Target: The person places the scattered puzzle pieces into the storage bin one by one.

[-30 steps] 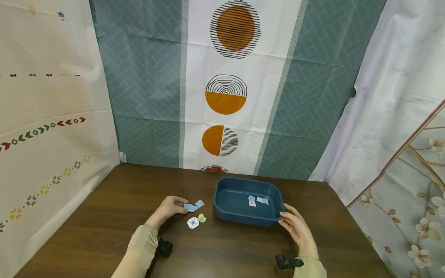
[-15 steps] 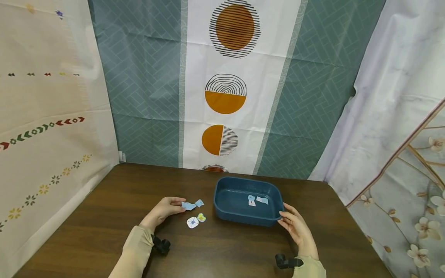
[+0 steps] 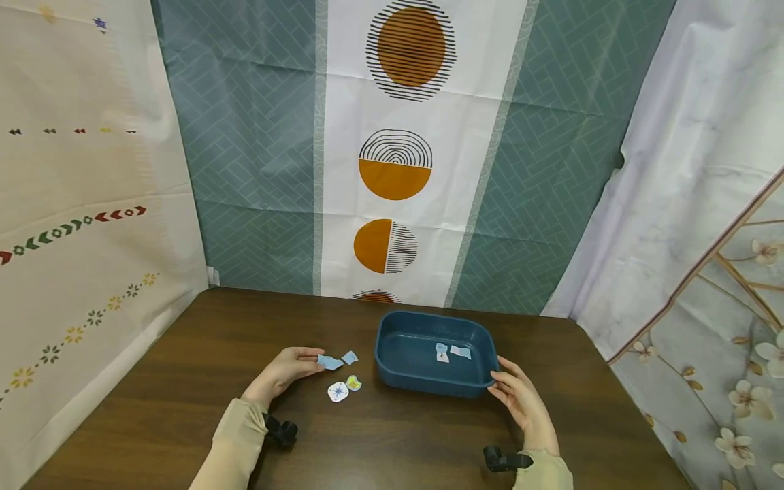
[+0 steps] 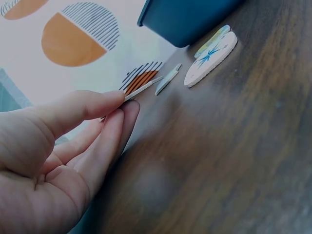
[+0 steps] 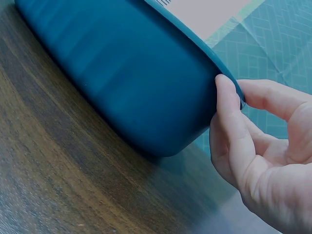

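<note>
My left hand (image 3: 284, 371) pinches a flat light-blue piece (image 3: 329, 363) with a wavy edge between thumb and fingers. In the left wrist view that thin blue piece (image 4: 141, 90) is seen edge-on, close over the table. Just right of it lies a smaller light-blue piece (image 3: 350, 357). Nearer to me are a round white piece (image 3: 338, 392) with a blue compass star and a small yellow-green piece (image 3: 354, 383), side by side. My right hand (image 3: 520, 398) grips the right rim of a dark blue plastic bin (image 3: 429, 383); in the right wrist view, thumb and fingers pinch its corner.
Inside the bin lie a blue-and-white piece (image 3: 442, 352) and a second pale piece (image 3: 461, 352). Brown wood tabletop (image 3: 380, 442) surrounds everything. A patterned curtain (image 3: 263, 224) hangs behind the table, with a pale cloth (image 3: 92, 272) at left and a floral one (image 3: 723, 381) at right.
My left hand has drawn slightly left with the light-blue piece, away from the smaller blue one. My right hand stays at the bin's rim.
</note>
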Available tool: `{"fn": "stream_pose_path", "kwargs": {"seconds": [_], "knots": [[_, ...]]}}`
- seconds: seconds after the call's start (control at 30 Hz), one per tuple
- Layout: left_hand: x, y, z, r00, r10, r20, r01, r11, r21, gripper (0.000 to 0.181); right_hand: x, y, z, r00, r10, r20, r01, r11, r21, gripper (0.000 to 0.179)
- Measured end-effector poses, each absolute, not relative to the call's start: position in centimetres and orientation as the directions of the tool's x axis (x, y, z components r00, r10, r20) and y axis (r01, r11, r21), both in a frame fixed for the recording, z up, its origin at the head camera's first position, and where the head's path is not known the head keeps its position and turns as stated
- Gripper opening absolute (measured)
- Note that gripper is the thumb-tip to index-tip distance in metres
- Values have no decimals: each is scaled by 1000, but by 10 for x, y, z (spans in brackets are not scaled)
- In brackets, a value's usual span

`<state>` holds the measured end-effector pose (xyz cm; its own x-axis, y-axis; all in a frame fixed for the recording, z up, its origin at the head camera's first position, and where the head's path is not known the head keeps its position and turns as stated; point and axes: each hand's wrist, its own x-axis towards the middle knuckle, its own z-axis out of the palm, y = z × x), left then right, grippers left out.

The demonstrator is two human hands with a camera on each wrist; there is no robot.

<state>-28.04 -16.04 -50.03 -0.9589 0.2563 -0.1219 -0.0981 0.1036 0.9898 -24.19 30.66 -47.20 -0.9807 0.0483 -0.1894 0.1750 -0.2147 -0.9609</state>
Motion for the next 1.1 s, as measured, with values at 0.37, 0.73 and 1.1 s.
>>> {"fn": "stream_pose_path", "kwargs": {"seconds": [0.37, 0.73, 1.1], "knots": [[-278, -161, -496, -953, 282, -111, -96, 69, 993, 54, -243, 308, -473, -980, 45, -192, 178, -219, -959, 47], [-280, -159, -491, -958, 263, -116, -105, 55, 993, 55, -243, 309, -474, -981, 41, -187, 175, -205, -963, 52], [-281, -156, -486, -947, 304, -105, -105, 15, 994, 54, -243, 309, -474, -981, 44, -186, 173, -218, -961, 50]]}}
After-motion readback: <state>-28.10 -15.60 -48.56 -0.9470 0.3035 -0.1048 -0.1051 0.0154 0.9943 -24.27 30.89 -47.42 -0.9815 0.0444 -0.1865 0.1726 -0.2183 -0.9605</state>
